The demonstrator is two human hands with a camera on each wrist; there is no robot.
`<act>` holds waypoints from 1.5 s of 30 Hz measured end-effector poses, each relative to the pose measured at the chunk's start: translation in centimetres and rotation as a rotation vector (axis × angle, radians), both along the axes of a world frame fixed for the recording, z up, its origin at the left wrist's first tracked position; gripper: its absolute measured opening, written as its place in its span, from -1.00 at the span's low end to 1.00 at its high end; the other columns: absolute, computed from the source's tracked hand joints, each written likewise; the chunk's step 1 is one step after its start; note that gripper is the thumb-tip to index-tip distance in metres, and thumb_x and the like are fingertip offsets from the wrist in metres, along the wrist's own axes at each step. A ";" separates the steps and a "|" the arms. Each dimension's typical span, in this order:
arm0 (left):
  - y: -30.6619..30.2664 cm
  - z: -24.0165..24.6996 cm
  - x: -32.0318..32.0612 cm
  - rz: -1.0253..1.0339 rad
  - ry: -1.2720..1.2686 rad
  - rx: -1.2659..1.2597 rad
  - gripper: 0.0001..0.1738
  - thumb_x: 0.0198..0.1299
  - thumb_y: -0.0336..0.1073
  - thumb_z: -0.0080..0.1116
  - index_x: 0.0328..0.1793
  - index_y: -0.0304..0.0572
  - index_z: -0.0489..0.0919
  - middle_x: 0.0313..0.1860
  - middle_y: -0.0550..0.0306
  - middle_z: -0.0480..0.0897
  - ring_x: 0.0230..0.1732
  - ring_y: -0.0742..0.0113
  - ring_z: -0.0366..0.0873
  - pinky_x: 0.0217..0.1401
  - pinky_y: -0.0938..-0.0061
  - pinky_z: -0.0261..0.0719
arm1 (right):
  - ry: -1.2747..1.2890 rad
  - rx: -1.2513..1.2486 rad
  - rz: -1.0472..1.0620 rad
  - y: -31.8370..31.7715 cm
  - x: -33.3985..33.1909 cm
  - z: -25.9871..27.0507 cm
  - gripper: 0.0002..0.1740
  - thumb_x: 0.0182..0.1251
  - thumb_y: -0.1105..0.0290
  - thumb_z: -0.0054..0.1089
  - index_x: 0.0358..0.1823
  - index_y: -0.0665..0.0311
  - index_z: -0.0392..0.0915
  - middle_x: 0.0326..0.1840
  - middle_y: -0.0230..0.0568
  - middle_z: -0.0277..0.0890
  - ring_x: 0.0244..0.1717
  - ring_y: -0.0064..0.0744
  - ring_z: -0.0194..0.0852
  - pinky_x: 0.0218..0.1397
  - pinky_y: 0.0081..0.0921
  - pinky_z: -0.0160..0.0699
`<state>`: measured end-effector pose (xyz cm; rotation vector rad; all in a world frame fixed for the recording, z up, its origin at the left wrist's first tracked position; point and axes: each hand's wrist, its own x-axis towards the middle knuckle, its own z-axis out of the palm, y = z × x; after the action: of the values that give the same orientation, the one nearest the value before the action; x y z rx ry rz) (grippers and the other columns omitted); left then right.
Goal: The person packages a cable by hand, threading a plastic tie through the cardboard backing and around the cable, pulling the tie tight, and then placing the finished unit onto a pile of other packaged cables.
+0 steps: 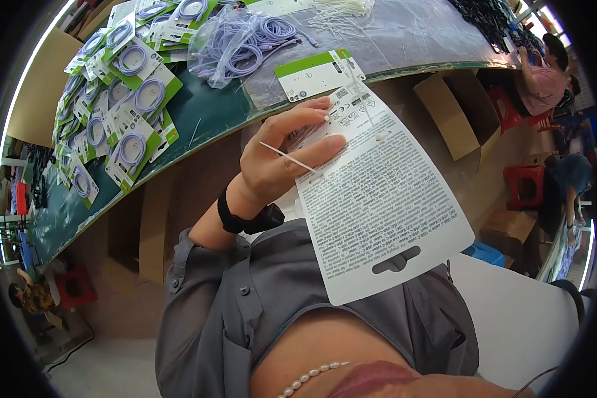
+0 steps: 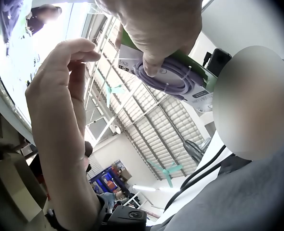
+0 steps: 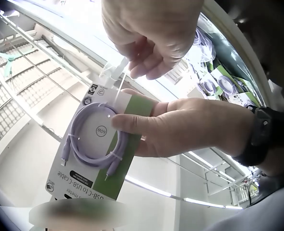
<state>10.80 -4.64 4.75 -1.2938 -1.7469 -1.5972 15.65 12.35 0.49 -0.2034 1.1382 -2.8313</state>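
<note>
My left hand grips the long edge of a printed card, fingers over its text-covered back. In the right wrist view, the left thumb presses the card's front beside a coiled lilac USB-C cable. Small white ties fasten this coil. Another thin white cable tie slants across the left hand in the head view. Curled beyond the card's short end, my right hand pinches a white strip that runs down to the card. The left wrist view shows the right hand side-on with bent fingers; the card hides it from the head view.
Carded lilac cables pile up at the table's left. Beside them lie loose cables in a plastic bag, a bundle of white ties and another card. An open carton stands below the table edge; other people sit at right.
</note>
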 end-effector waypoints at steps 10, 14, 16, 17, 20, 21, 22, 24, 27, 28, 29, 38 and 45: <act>-0.1 0.1 -0.2 0.033 -0.013 -0.035 -0.53 -0.04 -0.50 0.37 0.06 -0.34 0.52 0.11 -0.19 0.51 0.13 0.07 0.52 0.20 0.33 0.49 | -0.163 -0.173 0.060 -0.4 0.8 -0.8 -0.46 0.29 0.37 0.18 0.21 0.34 0.17 0.22 -0.01 0.30 0.17 -0.40 0.37 0.14 -0.45 0.51; -0.2 -0.4 -1.3 0.112 0.253 -0.054 -0.49 -0.08 -0.48 0.37 0.08 -0.32 0.52 0.03 -0.11 0.54 0.07 0.05 0.56 0.16 0.27 0.55 | -0.220 -0.243 0.090 -0.4 0.5 -1.2 -0.48 0.29 0.37 0.17 0.20 0.34 0.19 0.22 0.00 0.31 0.17 -0.40 0.37 0.14 -0.45 0.51; -0.3 -0.7 -1.4 0.153 0.261 -0.065 -0.47 -0.10 -0.47 0.36 0.09 -0.31 0.52 -0.03 -0.07 0.57 0.01 0.03 0.59 0.13 0.25 0.58 | -0.252 -0.278 0.107 -0.5 0.4 -1.4 -0.50 0.29 0.38 0.16 0.19 0.34 0.20 0.23 0.01 0.31 0.17 -0.40 0.37 0.14 -0.45 0.52; -0.2 -0.8 -1.5 0.154 0.259 -0.066 -0.47 -0.10 -0.47 0.36 0.09 -0.31 0.52 -0.03 -0.07 0.57 0.01 0.03 0.59 0.13 0.25 0.58 | -0.269 -0.296 0.114 -0.8 0.7 -1.0 -0.50 0.30 0.38 0.16 0.19 0.34 0.20 0.23 0.01 0.31 0.17 -0.40 0.37 0.13 -0.45 0.52; 0.0 -1.3 -1.8 0.156 0.097 0.021 -0.59 0.03 -0.47 0.31 0.05 -0.31 0.52 -0.09 0.01 0.60 -0.05 0.21 0.61 0.10 0.37 0.59 | -0.124 -0.490 0.031 -0.5 -1.3 -3.5 -0.68 0.33 0.42 0.11 0.05 0.32 0.31 0.15 -0.01 0.41 0.07 -0.45 0.43 0.07 -0.45 0.53; 0.0 -1.7 -1.7 0.156 0.094 0.018 -0.59 0.03 -0.47 0.31 0.05 -0.31 0.52 -0.09 0.01 0.60 -0.05 0.21 0.61 0.10 0.37 0.59 | -0.049 -0.585 -0.010 -0.5 -1.8 -3.8 -0.77 0.35 0.45 0.08 -0.02 0.31 0.37 0.11 -0.02 0.45 0.02 -0.48 0.46 0.03 -0.45 0.54; 0.0 -2.4 -1.5 0.142 -0.165 0.075 -0.62 0.07 -0.47 0.28 0.05 -0.31 0.51 -0.09 0.05 0.60 -0.06 0.28 0.60 0.08 0.41 0.59 | -0.053 -0.586 -0.009 -0.2 -1.9 -3.6 -0.77 0.35 0.45 0.08 -0.02 0.31 0.37 0.11 -0.02 0.45 0.02 -0.48 0.46 0.03 -0.45 0.54; 0.2 -3.2 -1.1 0.108 -0.682 0.190 -0.67 0.15 -0.46 0.24 0.04 -0.30 0.48 -0.11 0.11 0.62 -0.07 0.41 0.58 0.05 0.47 0.59 | 0.265 -0.059 -0.187 0.8 -2.0 -0.9 -0.79 0.35 0.45 0.09 -0.03 0.29 0.41 -0.04 -0.16 0.51 -0.15 -0.48 0.46 -0.04 -0.46 0.51; 0.9 -3.4 -1.3 0.011 -0.774 0.283 -0.69 0.21 -0.45 0.19 0.07 -0.29 0.45 -0.08 0.14 0.61 -0.07 0.48 0.57 0.03 0.52 0.59 | 0.387 0.333 -0.350 0.7 -1.8 1.9 -0.82 0.31 0.50 0.11 -0.06 0.29 0.45 -0.17 -0.24 0.54 -0.28 -0.48 0.47 -0.12 -0.50 0.49; 1.1 -3.4 -1.4 -0.033 -0.820 0.331 -0.70 0.23 -0.44 0.17 0.08 -0.28 0.44 -0.07 0.16 0.61 -0.06 0.51 0.56 0.02 0.55 0.58 | 0.354 0.454 -0.418 0.2 -1.8 2.6 -0.83 0.28 0.55 0.13 -0.10 0.30 0.47 -0.23 -0.25 0.55 -0.32 -0.49 0.47 -0.16 -0.54 0.49; 1.2 -3.4 -1.4 -0.033 -0.823 0.331 -0.70 0.23 -0.44 0.17 0.08 -0.28 0.44 -0.07 0.16 0.61 -0.06 0.51 0.56 0.02 0.55 0.58 | 0.320 0.574 -0.483 -0.1 -1.8 3.1 -0.83 0.25 0.59 0.15 -0.14 0.30 0.50 -0.29 -0.26 0.55 -0.36 -0.50 0.47 -0.20 -0.59 0.49; 1.3 -2.7 -1.3 -0.311 -1.117 0.602 -0.67 0.25 -0.47 0.12 0.14 -0.24 0.40 0.01 0.09 0.58 0.00 0.38 0.58 0.08 0.43 0.63 | 0.679 1.408 -0.820 -0.3 -3.2 4.9 -0.88 0.06 0.64 0.26 -0.34 0.33 0.59 -0.46 -0.25 0.50 -0.48 -0.49 0.48 -0.44 -0.59 0.45; 1.5 -3.4 -1.4 -0.266 -1.023 0.580 -0.66 0.24 -0.48 0.13 0.14 -0.23 0.41 0.02 0.09 0.58 0.00 0.40 0.57 0.07 0.46 0.61 | 0.724 1.504 -0.731 -0.3 -2.9 6.4 -0.87 0.04 0.62 0.26 -0.35 0.29 0.59 -0.51 -0.26 0.43 -0.54 -0.39 0.43 -0.47 -0.54 0.46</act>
<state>9.35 -3.16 1.30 -0.4153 -1.3463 -2.9569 12.71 12.01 6.86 -0.7605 3.5323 -1.2930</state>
